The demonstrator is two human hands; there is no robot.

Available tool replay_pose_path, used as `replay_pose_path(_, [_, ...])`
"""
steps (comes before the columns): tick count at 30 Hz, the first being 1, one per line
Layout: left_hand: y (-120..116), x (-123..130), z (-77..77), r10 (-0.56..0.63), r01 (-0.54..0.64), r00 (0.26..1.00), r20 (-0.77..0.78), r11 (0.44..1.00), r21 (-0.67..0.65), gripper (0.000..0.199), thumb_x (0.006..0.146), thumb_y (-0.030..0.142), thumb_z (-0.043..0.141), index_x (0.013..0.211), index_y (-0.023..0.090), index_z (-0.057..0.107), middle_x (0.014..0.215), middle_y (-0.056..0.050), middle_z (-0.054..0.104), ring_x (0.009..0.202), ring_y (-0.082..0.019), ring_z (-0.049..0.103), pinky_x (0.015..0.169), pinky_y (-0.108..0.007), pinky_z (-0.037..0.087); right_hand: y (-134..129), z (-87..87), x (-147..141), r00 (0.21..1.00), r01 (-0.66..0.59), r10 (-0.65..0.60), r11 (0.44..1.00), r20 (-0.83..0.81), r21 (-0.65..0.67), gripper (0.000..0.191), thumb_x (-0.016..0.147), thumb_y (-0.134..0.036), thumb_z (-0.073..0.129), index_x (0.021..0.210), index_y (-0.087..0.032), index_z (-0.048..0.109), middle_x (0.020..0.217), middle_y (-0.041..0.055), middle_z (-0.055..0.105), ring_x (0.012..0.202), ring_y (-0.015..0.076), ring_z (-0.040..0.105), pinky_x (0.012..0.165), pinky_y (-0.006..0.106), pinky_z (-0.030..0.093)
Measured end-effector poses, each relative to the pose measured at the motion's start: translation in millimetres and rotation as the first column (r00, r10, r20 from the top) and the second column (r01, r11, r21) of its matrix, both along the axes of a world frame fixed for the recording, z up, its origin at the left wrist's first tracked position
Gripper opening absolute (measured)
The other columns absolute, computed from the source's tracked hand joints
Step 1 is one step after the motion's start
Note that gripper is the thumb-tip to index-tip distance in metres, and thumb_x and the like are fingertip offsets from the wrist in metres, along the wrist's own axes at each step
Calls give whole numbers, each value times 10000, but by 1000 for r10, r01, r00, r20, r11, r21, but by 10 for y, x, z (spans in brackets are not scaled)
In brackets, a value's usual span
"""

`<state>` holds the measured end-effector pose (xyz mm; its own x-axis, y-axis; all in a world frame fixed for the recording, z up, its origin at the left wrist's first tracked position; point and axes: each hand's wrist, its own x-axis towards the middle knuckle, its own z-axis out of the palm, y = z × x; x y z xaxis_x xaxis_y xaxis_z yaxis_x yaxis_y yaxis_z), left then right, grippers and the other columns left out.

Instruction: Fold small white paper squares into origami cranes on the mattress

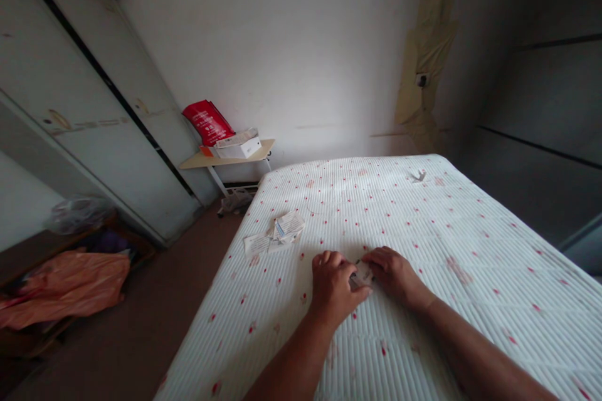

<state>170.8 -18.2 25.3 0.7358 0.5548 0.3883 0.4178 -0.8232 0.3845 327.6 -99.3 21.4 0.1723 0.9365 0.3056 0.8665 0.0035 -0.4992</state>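
A small greyish piece of printed paper (363,274), seemingly folded, lies low over the bed between my two hands. My left hand (335,285) is closed on its left side, the thumb pressed along the near edge. From the right, my right hand (394,272) pinches the far right edge with bent fingers. Much of the paper is covered by fingers, so its full shape is hidden. Farther off to the left lie several loose printed paper pieces (288,227), partly overlapping. A small folded paper figure with pointed ends (417,176) rests near the far right corner.
The bed's white ribbed cover (376,338) has red dots. Beyond its far left corner stands a small table (197,161) with a red bag (208,122) and a white box (239,148). Cabinets (94,75) line the left; an orange plastic bag (70,285) lies below them.
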Motion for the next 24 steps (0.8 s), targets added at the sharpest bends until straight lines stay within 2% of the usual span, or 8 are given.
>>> replay_pose_path(8, [20, -16, -19, 20, -20, 1000, -4, 1000, -13, 218, 593, 296, 738, 791, 244, 664, 837, -18, 573, 896, -206, 487, 852, -378, 327, -70, 136, 49, 981, -119, 117, 993, -157, -1, 220, 848, -170, 452, 890, -202, 666, 847, 49, 670, 820, 190, 608, 747, 311, 475])
replay_pose_path(14, [65, -32, -34, 8, -8, 1000, 10, 999, -38, 171, 637, 233, 694, 806, 245, 667, 840, -15, 583, 905, -198, 494, 853, -369, 330, -72, 73, 128, 961, -168, 175, 984, -214, 54, 205, 875, -220, 471, 897, -202, 674, 880, 59, 663, 852, 182, 605, 782, 321, 484])
replay_pose_path(24, [133, -36, -94, 0, 1, 1000, 17, 999, -52, 198, 663, 162, 646, 842, 242, 677, 848, -22, 583, 905, -190, 488, 839, -347, 348, -67, 19, 147, 958, -190, 194, 981, -210, 38, 199, 814, -171, 544, 966, -206, 668, 939, 72, 642, 890, 189, 594, 794, 332, 484])
